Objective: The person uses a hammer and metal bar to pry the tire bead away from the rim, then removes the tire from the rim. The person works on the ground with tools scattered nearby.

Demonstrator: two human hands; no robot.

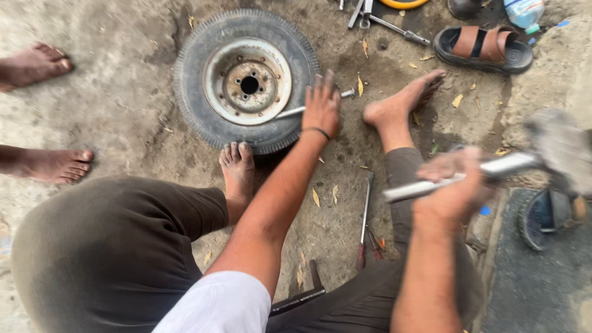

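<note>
A small tyre (203, 117) on a rusty steel rim (248, 81) lies flat on the dirt ground. My left hand (321, 106) grips a thin metal bar (288, 112) whose tip is wedged between tyre and rim at the right side. My right hand (452, 185) is raised at the right, closed on the metal handle of a hammer (558, 148), which is blurred. My left foot (237, 169) presses against the tyre's near edge; my right foot (401, 102) rests just right of it.
Another person's bare feet (52, 163) show at the left edge. A brown sandal (484, 49), a plastic bottle (524, 12) and wrenches (382, 18) lie at the top. A screwdriver (364, 222) lies between my legs, another sandal (542, 219) at the right.
</note>
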